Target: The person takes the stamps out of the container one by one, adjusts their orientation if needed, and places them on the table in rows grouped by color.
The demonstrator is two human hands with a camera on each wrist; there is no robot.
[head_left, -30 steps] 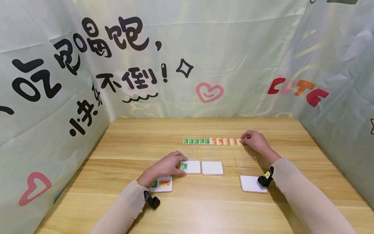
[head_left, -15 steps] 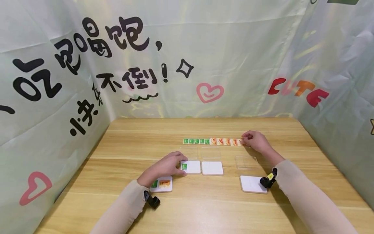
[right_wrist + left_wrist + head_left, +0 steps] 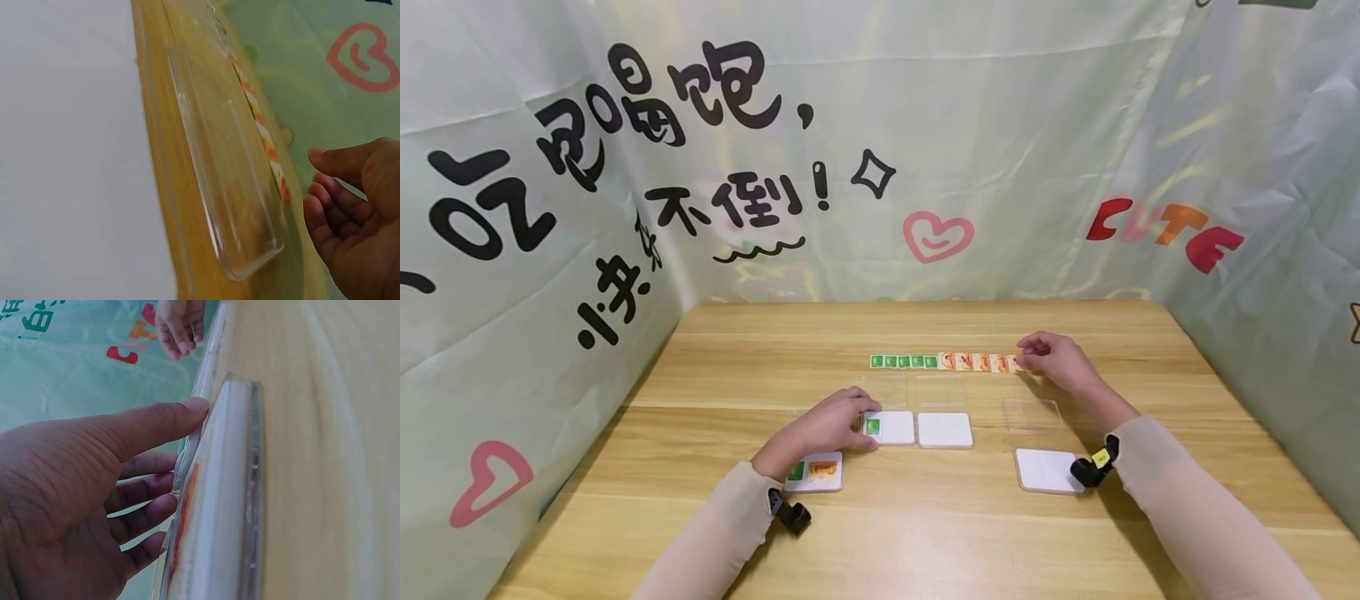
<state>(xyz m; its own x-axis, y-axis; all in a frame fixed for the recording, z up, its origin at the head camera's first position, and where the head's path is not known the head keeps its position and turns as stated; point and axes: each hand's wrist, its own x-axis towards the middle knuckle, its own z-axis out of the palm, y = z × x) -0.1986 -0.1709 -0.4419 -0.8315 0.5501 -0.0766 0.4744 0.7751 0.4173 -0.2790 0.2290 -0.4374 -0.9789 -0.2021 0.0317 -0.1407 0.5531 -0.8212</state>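
Currently, your left hand (image 3: 831, 423) grips the left end of a white card case (image 3: 895, 428) on the wooden table (image 3: 925, 533), thumb at the near edge, fingers at the far one, beside its green sticker (image 3: 872, 427). Your right hand (image 3: 1058, 362) is at the right end of the orange stickers (image 3: 981, 362), beyond a clear plastic lid (image 3: 225, 162), fingers loosely bent, tips slightly apart from the thumb.

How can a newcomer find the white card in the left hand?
On the wooden table, find the left hand. The white card lies in its grip. It bears only one small green picture, unlike the blank card to its right and the green-and-orange card near the wrist.
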